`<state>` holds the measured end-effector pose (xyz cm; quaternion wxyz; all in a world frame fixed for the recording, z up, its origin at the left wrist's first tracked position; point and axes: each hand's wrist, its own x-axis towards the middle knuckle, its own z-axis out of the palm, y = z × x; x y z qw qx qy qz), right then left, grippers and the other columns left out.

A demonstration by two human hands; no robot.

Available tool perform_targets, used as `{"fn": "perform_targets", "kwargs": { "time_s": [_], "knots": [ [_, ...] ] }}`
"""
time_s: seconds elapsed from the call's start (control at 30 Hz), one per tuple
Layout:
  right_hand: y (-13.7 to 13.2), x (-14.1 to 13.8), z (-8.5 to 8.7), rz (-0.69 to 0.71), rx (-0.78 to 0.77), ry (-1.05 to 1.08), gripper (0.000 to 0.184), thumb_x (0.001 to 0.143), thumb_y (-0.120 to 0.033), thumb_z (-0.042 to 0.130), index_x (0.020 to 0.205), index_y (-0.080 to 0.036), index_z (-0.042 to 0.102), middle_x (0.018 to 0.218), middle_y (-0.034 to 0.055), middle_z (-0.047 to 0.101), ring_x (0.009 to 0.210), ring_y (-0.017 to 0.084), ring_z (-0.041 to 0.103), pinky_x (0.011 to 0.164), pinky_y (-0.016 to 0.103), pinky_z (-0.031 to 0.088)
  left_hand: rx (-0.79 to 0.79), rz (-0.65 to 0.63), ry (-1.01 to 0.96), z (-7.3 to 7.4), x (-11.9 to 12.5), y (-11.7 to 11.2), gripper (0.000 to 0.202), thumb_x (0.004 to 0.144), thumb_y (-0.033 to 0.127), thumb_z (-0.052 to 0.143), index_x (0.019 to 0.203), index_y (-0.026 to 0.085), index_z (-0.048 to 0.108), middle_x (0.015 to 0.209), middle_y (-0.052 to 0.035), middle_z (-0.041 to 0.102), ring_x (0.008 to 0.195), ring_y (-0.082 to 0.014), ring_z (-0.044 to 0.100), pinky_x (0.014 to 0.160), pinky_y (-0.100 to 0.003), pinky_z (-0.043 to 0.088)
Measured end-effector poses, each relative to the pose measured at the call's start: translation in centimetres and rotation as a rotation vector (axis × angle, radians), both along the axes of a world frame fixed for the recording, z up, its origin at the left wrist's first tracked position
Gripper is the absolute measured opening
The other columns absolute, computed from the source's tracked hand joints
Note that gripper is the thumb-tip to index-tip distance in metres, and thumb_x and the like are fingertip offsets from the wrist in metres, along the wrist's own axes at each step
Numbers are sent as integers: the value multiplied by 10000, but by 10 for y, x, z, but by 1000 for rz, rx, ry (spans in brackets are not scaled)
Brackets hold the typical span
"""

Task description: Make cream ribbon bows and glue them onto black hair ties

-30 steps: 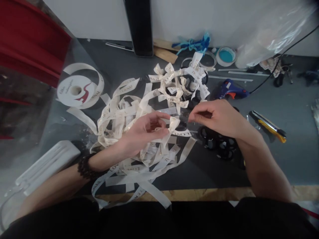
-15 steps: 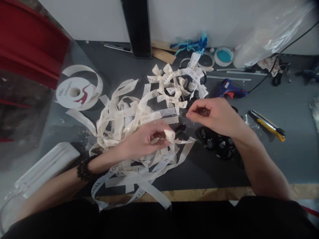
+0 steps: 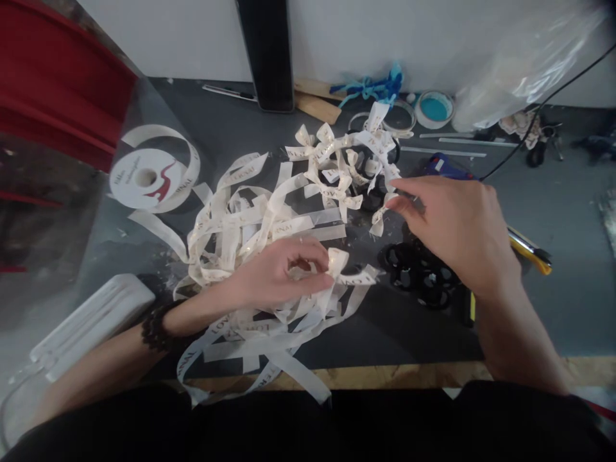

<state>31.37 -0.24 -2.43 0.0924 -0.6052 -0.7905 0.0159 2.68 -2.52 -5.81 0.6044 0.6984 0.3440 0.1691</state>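
Observation:
My left hand (image 3: 283, 273) is closed, thumb and fingertips pinching a looped cream ribbon (image 3: 338, 260) with gold print. A printed tail of that ribbon reaches out to the right, and a dark band shows behind it. My right hand (image 3: 447, 224) is at the right edge of the finished-looking bows (image 3: 332, 154). Its thumb and forefinger close on a small cream ribbon bow (image 3: 378, 221); the other fingers are hidden behind the hand. Cut printed ribbon strips (image 3: 231, 224) lie heaped beneath and around my left hand. Black hair ties (image 3: 418, 273) sit below my right hand.
A ribbon spool (image 3: 147, 179) lies at left, near a white tray-like object (image 3: 91, 327). A phone (image 3: 267, 58) leans at the back. Behind my right hand are a blue glue gun (image 3: 447, 167) and glue sticks (image 3: 462, 153). A yellow cutter (image 3: 529, 250) is partly covered by the wrist.
My right hand has moved right and slightly away from my left hand, now at a small bow. The ribbon loop in my left hand has turned, showing more of its printed tail.

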Motion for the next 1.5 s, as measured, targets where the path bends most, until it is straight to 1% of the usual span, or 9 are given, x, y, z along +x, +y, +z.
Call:
{"fn": "perform_targets", "kwargs": {
  "time_s": [0.13, 0.27, 0.37, 0.67, 0.9, 1.03, 1.13, 1.27, 1.5],
  "knots": [
    [-11, -10, 7, 52, 136, 90, 331, 1096, -419, 560, 1025, -208, 805, 1043, 91, 824, 880, 251, 742, 656, 353, 361, 11, 44, 54, 0, 0, 3, 288, 998, 409, 666, 808, 193, 668, 792, -19, 667, 668, -136, 612, 609, -258, 491],
    [-13, -25, 3, 294, -150, 416, 242, 1066, -383, 612, 967, -249, 787, 921, 9, 824, 771, 173, 737, 682, 295, 447, 59, 85, 144, -1, 3, 2, 264, 984, 405, 686, 836, 186, 673, 722, 4, 664, 627, -120, 596, 579, -244, 452],
    [-15, -35, -4, 314, -343, 479, 188, 983, -432, 729, 990, -253, 783, 795, -16, 794, 694, 163, 718, 666, 282, 445, -18, 136, 127, -3, 3, 2, 300, 953, 430, 732, 799, 183, 659, 683, 14, 647, 594, -104, 550, 547, -230, 428],
    [-16, -42, -12, 269, -500, 634, 105, 948, -265, 725, 863, -214, 760, 752, -35, 784, 675, 125, 721, 659, 239, 453, -103, 178, 120, -6, -2, 3, 277, 905, 389, 776, 765, 170, 681, 685, -18, 701, 582, -120, 605, 524, -231, 444],
    [-11, -38, -15, 343, -611, 724, 114, 957, -293, 730, 881, -218, 769, 738, -45, 772, 640, 101, 697, 591, 200, 442, -73, 177, 250, -6, 0, 2, 233, 864, 335, 739, 741, 166, 638, 622, 14, 587, 572, -121, 514, 539, -265, 376],
    [-8, -36, -17, 320, -583, 735, 161, 1007, -227, 641, 897, -206, 757, 710, -49, 751, 612, 91, 697, 588, 195, 444, -50, 155, 244, -11, 0, 1, 207, 874, 348, 721, 789, 175, 646, 611, 39, 515, 572, -124, 465, 551, -276, 346],
    [-6, -35, -24, 328, -546, 667, 210, 1021, -167, 571, 958, -205, 769, 819, -25, 789, 686, 107, 728, 667, 210, 480, -77, 138, 207, -11, 0, 1, 172, 887, 341, 713, 833, 193, 644, 672, 19, 612, 614, -153, 562, 587, -287, 399],
    [-4, -37, -35, 558, -505, 539, 256, 919, -55, 573, 991, -196, 774, 990, 22, 797, 884, 157, 733, 778, 250, 472, -92, 122, 185, -8, -1, -1, 149, 906, 315, 702, 833, 205, 633, 750, -3, 723, 693, -186, 679, 644, -298, 460],
    [-5, -36, -32, 712, -648, 483, 310, 789, 30, 524, 875, -195, 719, 823, -9, 710, 713, 128, 618, 668, 253, 387, 12, 143, 261, -6, -1, -5, 134, 920, 238, 652, 800, 194, 613, 742, -5, 744, 695, -175, 691, 600, -273, 431]
  ]
}}
